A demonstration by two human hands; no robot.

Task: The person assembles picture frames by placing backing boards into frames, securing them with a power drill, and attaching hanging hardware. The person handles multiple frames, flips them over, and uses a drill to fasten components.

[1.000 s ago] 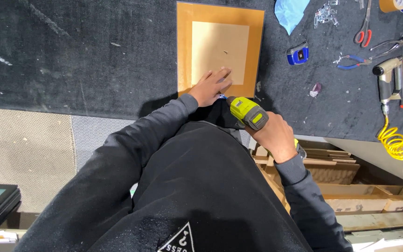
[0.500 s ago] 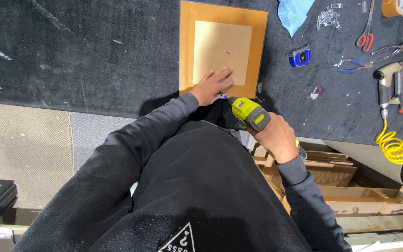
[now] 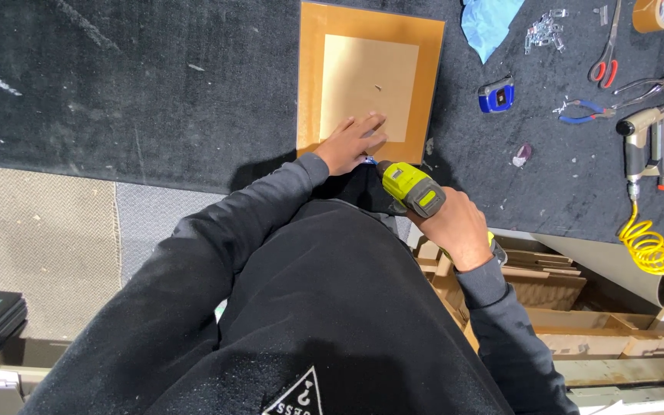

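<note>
Head view, looking straight down: the left hand (image 3: pixel 353 141) lies flat and open, fingers spread, on the near edge of the frame (image 3: pixel 370 81), an orange-brown rectangle with a paler panel inside, lying at upper centre of the picture on the dark bench (image 3: pixel 155 92). Just below it, at centre frame, the right hand (image 3: pixel 459 230) is closed around the grip of a yellow-green drill (image 3: pixel 411 187), whose nose points up and left toward the frame's lower edge, right beside the left hand's fingers; the tip itself is hidden against the dark sleeve, so contact with the frame cannot be told. Black sleeves and a black sweatshirt fill the lower middle of the picture. Up top, a blue cloth (image 3: pixel 489 23) sits just right of the frame. Further right, a small blue tape measure (image 3: pixel 496 94), then red-handled scissors (image 3: pixel 607 54), blue-handled pliers (image 3: pixel 582 114) and a roll of tape (image 3: pixel 659 11) in the upper right corner. At the right edge, an air tool (image 3: pixel 639 142) with a coiled yellow hose (image 3: pixel 655 250) trailing down. Lower right, under the bench edge, stacked wooden strips (image 3: pixel 547 280)
</note>
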